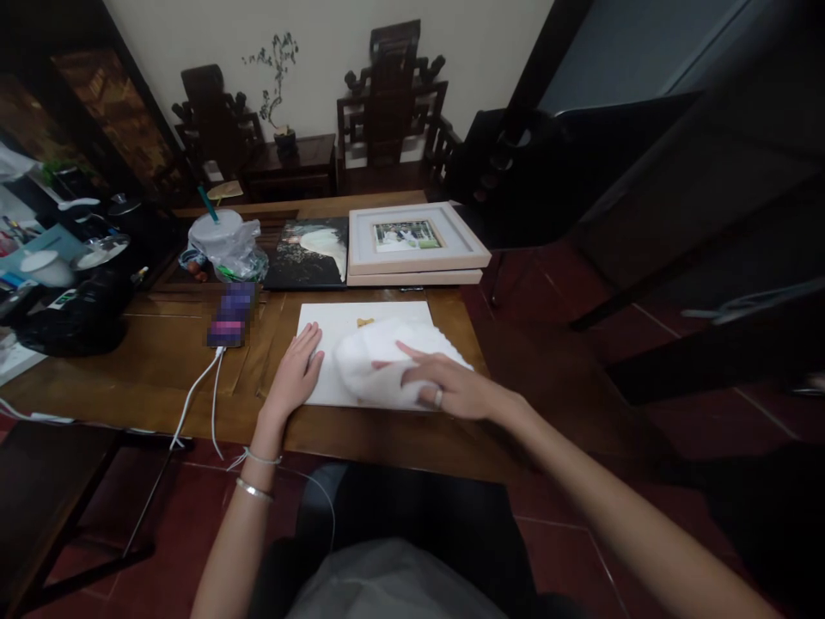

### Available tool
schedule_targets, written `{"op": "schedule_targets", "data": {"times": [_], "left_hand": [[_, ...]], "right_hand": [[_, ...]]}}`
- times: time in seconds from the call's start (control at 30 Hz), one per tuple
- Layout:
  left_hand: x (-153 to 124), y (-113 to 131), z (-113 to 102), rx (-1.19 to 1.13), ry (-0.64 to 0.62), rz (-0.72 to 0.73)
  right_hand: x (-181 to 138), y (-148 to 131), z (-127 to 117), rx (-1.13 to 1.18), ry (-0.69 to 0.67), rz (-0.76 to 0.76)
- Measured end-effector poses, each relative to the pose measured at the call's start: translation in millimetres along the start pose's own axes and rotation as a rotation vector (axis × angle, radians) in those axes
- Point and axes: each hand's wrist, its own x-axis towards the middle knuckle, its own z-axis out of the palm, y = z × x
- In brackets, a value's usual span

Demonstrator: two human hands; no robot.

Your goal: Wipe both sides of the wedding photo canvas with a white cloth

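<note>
A flat white board lies on the wooden table in front of me. My left hand rests flat on the board's left side, fingers stretched out. My right hand holds a bunched white cloth against the board, its fingers bent into the folds. Whether the cloth is paper or fabric I cannot tell. Just beyond it shows a small yellowish-brown mark or piece, partly covered. The cloth hides much of the board's middle and right.
Light wooden picture frames are stacked behind the board, beside a dark picture panel. Leftward are a phone with white cables, a lidded cup in plastic, and a black bag. The table's front edge is close.
</note>
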Motion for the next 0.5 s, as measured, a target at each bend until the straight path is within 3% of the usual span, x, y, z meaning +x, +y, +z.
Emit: {"op": "schedule_targets", "data": {"times": [0.13, 0.23, 0.37, 0.5], "left_hand": [[0, -1, 0, -0.002, 0.004, -0.001], [0, -2, 1, 0.001, 0.007, 0.001], [0, -3, 1, 0.008, 0.01, 0.001], [0, -3, 1, 0.019, 0.0, 0.002]], "right_hand": [[38, 29, -3, -0.083, 0.141, 0.085], [65, 29, 10, -0.196, 0.191, 0.154], [72, 2, 37, -0.373, 0.154, 0.182], [43, -42, 57, -0.344, 0.051, 0.079]]}}
